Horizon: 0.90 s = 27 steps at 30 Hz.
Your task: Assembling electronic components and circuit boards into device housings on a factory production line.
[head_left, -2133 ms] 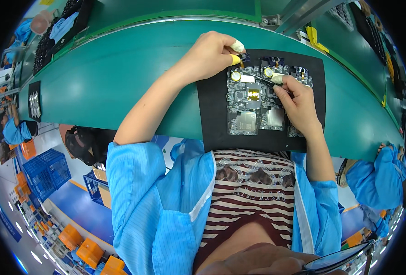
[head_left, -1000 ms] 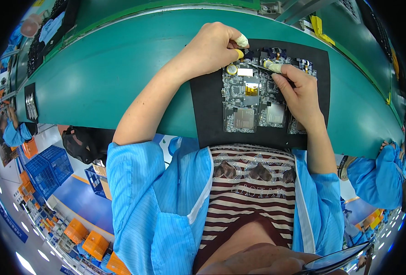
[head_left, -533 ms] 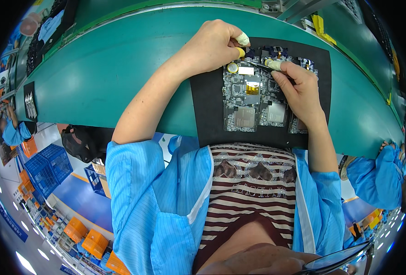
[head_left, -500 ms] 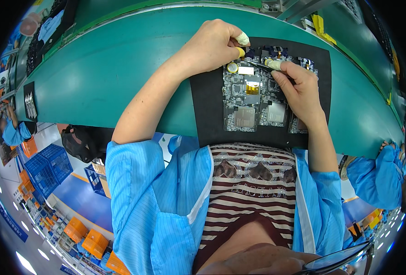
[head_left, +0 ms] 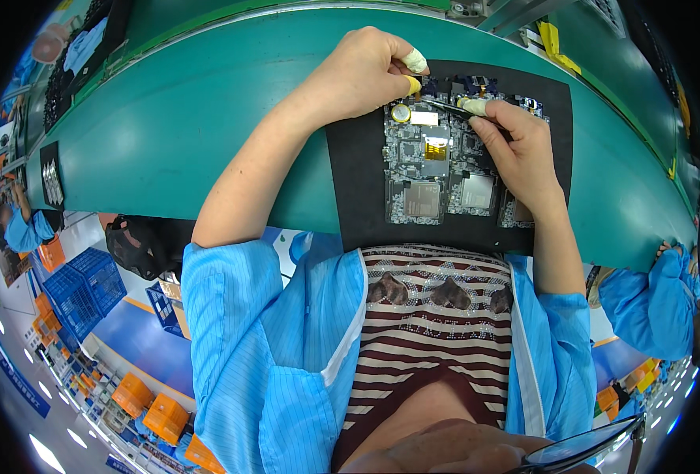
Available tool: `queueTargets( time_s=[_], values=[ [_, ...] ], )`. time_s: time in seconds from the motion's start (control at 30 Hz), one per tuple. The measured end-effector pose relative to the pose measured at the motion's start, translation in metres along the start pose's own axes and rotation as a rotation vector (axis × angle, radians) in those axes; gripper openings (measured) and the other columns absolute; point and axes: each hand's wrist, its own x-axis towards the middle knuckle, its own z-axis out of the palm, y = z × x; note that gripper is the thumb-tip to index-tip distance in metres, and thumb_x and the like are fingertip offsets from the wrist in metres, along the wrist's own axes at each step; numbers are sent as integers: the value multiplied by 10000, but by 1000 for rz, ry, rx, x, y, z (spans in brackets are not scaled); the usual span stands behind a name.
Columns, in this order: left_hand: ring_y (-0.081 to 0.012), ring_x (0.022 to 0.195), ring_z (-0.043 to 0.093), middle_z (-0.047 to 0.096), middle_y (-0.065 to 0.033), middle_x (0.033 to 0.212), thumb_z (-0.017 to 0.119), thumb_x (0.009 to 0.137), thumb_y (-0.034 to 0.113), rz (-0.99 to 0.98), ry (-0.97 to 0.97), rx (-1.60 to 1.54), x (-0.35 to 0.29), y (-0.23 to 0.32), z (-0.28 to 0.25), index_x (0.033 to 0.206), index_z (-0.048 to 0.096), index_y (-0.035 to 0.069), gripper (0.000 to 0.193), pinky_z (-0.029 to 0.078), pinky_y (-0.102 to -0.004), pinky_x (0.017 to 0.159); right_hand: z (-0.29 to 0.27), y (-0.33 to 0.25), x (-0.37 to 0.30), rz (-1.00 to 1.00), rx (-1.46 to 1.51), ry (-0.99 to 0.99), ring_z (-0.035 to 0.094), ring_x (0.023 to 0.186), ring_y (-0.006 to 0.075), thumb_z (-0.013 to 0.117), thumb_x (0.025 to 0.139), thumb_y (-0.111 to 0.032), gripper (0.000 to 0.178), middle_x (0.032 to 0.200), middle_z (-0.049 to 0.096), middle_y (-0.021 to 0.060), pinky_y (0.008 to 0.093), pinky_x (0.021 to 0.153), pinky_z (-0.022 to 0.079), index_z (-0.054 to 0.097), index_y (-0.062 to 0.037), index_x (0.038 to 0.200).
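Note:
Several circuit boards lie side by side on a black mat [head_left: 358, 178]. Over the top end of the leftmost circuit board [head_left: 411, 170], my left hand [head_left: 372, 73] has thumb and forefinger closed around a small dark module [head_left: 427, 81], mostly hidden by the fingertips. My right hand [head_left: 523, 154] grips dark tweezers [head_left: 448, 107], their tips reaching to the same end of that board, by an orange ribbon. A round coin cell [head_left: 400, 113] and a white label sit just below. The middle circuit board [head_left: 476, 192] is partly under my right hand. Pale and yellow finger cots cover some fingertips.
The mat rests on a green worktop [head_left: 184, 142]. At its left end is a black holder with silver parts [head_left: 52, 175]. Blue crates [head_left: 85, 292] and a dark bag [head_left: 136, 245] are at lower left. A co-worker's blue sleeve [head_left: 646, 312] shows at right.
My left hand has shifted slightly up and left at the board's top end. The tweezers' tips have moved a little to the left, and my right hand barely moved.

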Motion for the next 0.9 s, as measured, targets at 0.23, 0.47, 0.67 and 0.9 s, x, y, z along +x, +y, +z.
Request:
queueTargets(
  time_s=[0.23,0.47,0.67,0.9],
  values=[
    [-72,712,578,642,-69,789,585,766,-37,-14,1,-2,1,-1,1,949,641,-60,193,480,-208,644,0,0,3,-33,-20,-8,570,637,292,619,795,-93,102,712,588,139,337,573,444,601,-10,851],
    [-72,726,582,643,-69,802,587,769,-34,-6,9,28,1,1,2,951,639,-62,192,483,-207,655,1,6,5,-56,-31,1,579,653,293,628,787,-92,100,719,597,136,338,588,456,610,-9,840],
    [-69,721,578,642,-64,801,598,768,-25,-12,13,21,1,0,2,947,641,-61,188,480,-205,652,-4,9,8,-36,-41,-57,593,675,281,624,794,-91,109,754,623,131,326,603,464,627,-12,868],
    [-60,708,569,637,-51,786,612,767,-17,-15,12,36,0,0,2,939,639,-59,179,473,-202,637,-9,13,15,-29,25,-85,594,671,270,616,800,-90,119,780,633,133,314,600,462,627,2,874]
  ],
)
